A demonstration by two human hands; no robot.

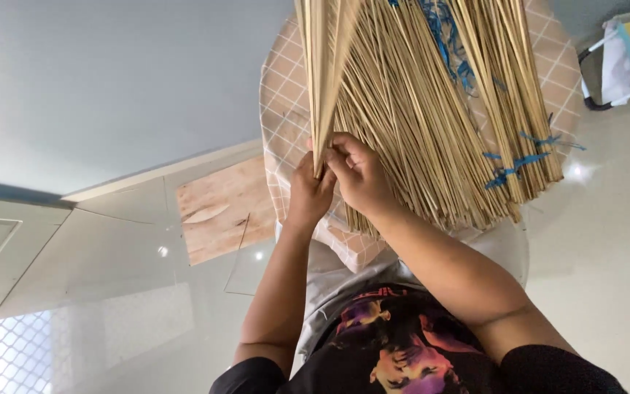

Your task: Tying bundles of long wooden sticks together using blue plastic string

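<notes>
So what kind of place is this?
Probably a room at home used for craft work: a shiny tiled floor, a checked cloth and a big pile of thin sticks that both hands are sorting.

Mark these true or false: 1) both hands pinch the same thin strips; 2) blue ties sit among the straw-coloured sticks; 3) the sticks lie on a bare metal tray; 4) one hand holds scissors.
1) True: the left hand and the right hand meet, fingers closed on a few pale flat wooden strips.
2) True: blue string ties show among the bundle of thin straw-coloured sticks.
3) False: the sticks rest on a round top under a tan cloth with a white grid pattern.
4) False: no scissors are visible; both hands grip only the strips.
</notes>
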